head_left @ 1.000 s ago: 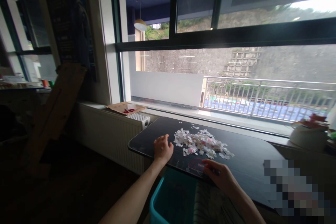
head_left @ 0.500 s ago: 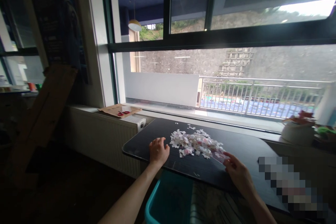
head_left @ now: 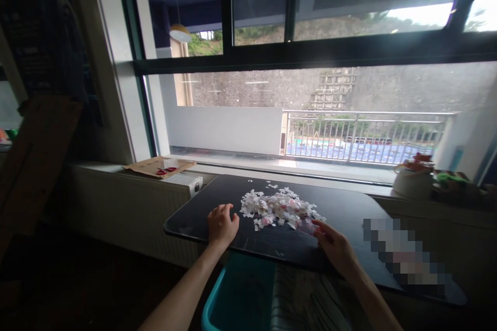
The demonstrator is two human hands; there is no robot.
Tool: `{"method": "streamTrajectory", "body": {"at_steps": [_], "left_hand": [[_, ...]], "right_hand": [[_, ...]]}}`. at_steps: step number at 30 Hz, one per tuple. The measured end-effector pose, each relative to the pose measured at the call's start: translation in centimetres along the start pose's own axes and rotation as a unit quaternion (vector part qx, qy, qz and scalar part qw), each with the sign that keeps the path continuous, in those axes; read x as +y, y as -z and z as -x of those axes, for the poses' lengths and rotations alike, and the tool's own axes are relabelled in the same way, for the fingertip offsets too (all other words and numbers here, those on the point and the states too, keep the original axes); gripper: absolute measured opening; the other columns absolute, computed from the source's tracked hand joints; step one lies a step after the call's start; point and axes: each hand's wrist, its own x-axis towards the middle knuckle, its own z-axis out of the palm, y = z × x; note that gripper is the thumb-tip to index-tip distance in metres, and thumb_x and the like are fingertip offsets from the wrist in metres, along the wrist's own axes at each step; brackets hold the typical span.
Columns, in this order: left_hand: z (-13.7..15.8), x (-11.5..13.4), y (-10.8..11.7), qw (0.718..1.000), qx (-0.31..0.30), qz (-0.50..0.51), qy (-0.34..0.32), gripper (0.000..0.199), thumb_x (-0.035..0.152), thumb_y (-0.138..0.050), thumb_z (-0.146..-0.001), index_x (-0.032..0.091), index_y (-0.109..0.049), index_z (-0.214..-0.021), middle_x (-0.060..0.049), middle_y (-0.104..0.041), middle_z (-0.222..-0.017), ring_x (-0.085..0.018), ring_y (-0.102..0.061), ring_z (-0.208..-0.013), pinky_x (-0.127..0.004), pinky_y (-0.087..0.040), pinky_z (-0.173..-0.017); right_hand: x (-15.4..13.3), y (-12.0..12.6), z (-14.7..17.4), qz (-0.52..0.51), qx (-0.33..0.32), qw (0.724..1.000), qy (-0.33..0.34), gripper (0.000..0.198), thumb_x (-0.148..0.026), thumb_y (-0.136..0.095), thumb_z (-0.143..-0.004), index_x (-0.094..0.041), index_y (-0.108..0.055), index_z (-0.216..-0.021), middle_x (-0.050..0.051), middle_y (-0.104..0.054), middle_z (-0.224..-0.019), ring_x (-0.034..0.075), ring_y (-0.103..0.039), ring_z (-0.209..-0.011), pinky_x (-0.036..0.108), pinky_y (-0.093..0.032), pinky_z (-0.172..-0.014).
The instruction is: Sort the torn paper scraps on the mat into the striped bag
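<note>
A loose heap of small torn white paper scraps [head_left: 277, 207], some with pinkish print, lies on the dark table [head_left: 345, 212]. My left hand [head_left: 223, 223] rests at the table's front edge, left of the heap, with its fingers loosely bent, thumb apart and nothing in it. At the heap's lower right, my right hand [head_left: 336, 245] pinches a thin, clear piece of plastic [head_left: 306, 226]. The plastic's far edge reaches in among the scraps, so its full shape is hidden.
Below the table's front edge stands a teal bin [head_left: 240, 289]. Red-handled scissors [head_left: 166, 171] lie on a brown paper envelope [head_left: 149, 164] by the radiator [head_left: 132, 212]. A white pot [head_left: 412, 183] sits right on the windowsill. A blurred-out item [head_left: 406, 256] occupies the table's right side.
The view has swung to the right, so everything sits further left. My right hand with the clear plastic has shifted slightly left, into the heap's edge. My left hand stays in place.
</note>
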Motion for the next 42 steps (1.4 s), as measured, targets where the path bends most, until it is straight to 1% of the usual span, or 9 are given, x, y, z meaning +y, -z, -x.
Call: {"method": "streamTrajectory", "body": {"at_steps": [3,8,13,17,20,27,34,39,42], "left_hand": [[0.0,0.0,0.0,1.0,0.001,-0.003,0.001,0.024,0.019,-0.05,-0.079,0.017,-0.061,-0.1,-0.01,-0.064,-0.105,-0.026,-0.056,-0.104,-0.044,-0.038,-0.095],[0.04,-0.08,-0.04,1.0,0.008,-0.005,-0.003,0.023,0.019,-0.05,-0.079,0.017,-0.061,-0.099,-0.01,-0.064,-0.104,-0.026,-0.056,-0.104,-0.044,-0.037,-0.095],[0.02,-0.1,-0.05,1.0,0.01,-0.006,-0.004,0.023,0.019,-0.05,-0.079,0.017,-0.061,-0.099,-0.01,-0.064,-0.104,-0.026,-0.057,-0.103,-0.044,-0.038,-0.094],[-0.02,-0.16,-0.09,1.0,0.01,-0.01,-0.008,0.023,0.02,-0.05,-0.079,0.017,-0.061,-0.099,-0.011,-0.064,-0.104,-0.027,-0.057,-0.101,-0.044,-0.039,-0.093],[-0.07,-0.26,-0.15,1.0,0.012,-0.01,-0.008,0.023,0.021,-0.049,-0.079,0.018,-0.062,-0.098,-0.01,-0.065,-0.103,-0.027,-0.058,-0.1,-0.043,-0.039,-0.093],[-0.1,-0.32,-0.19,1.0,0.006,-0.001,-0.002,0.024,0.02,-0.048,-0.079,0.017,-0.061,-0.099,-0.011,-0.065,-0.104,-0.027,-0.057,-0.103,-0.044,-0.038,-0.094],[-0.1,-0.32,-0.18,1.0,0.012,-0.007,-0.007,0.023,0.02,-0.049,-0.079,0.017,-0.061,-0.098,-0.01,-0.065,-0.104,-0.026,-0.058,-0.102,-0.043,-0.039,-0.093],[-0.13,-0.18,-0.02,1.0,0.004,-0.006,-0.002,0.023,0.02,-0.048,-0.079,0.018,-0.06,-0.099,-0.01,-0.065,-0.105,-0.026,-0.057,-0.103,-0.043,-0.038,-0.095],[-0.12,-0.14,0.08,1.0,-0.007,0.0,0.001,0.024,0.021,-0.047,-0.081,0.017,-0.06,-0.101,-0.011,-0.064,-0.106,-0.026,-0.057,-0.104,-0.044,-0.037,-0.096]], "right_hand": [[-0.25,0.07,0.07,0.006,0.0,1.0,0.007,0.042,-0.04,-0.052,-0.081,-0.017,-0.068,-0.113,0.004,-0.07,-0.078,0.017,-0.062,-0.063,0.027,-0.048,-0.066],[-0.76,0.31,0.28,0.064,0.063,0.996,-0.02,0.039,-0.037,-0.051,-0.08,-0.017,-0.071,-0.106,0.002,-0.069,-0.071,0.016,-0.06,-0.06,0.026,-0.047,-0.061],[-0.87,0.32,0.34,0.049,0.043,0.998,-0.011,0.043,-0.039,-0.049,-0.08,-0.016,-0.069,-0.11,0.003,-0.069,-0.073,0.016,-0.06,-0.058,0.026,-0.047,-0.06],[-0.66,0.48,0.35,0.086,0.09,0.991,-0.054,0.041,-0.035,-0.047,-0.077,-0.017,-0.068,-0.107,0.004,-0.069,-0.074,0.019,-0.063,-0.064,0.029,-0.048,-0.064],[-0.41,0.59,0.3,0.073,0.109,0.99,-0.058,0.042,-0.035,-0.046,-0.075,-0.017,-0.068,-0.106,0.004,-0.069,-0.074,0.02,-0.064,-0.065,0.03,-0.048,-0.066],[-0.65,0.22,0.41,0.052,0.082,0.995,-0.038,0.039,-0.036,-0.047,-0.072,-0.018,-0.07,-0.098,0.002,-0.068,-0.069,0.018,-0.062,-0.059,0.028,-0.047,-0.061],[-0.59,0.74,0.44,0.088,0.163,0.978,-0.091,0.043,-0.039,-0.047,-0.074,-0.018,-0.069,-0.104,0.005,-0.071,-0.076,0.022,-0.066,-0.067,0.029,-0.048,-0.062],[-0.15,0.72,0.27,0.074,0.144,0.983,-0.091,0.041,-0.04,-0.048,-0.072,-0.019,-0.07,-0.099,0.003,-0.071,-0.07,0.021,-0.065,-0.063,0.029,-0.048,-0.059],[-0.26,0.65,0.27,0.07,0.111,0.988,-0.086,0.038,-0.039,-0.048,-0.071,-0.02,-0.071,-0.095,0.001,-0.069,-0.065,0.02,-0.064,-0.06,0.028,-0.047,-0.058]]}}
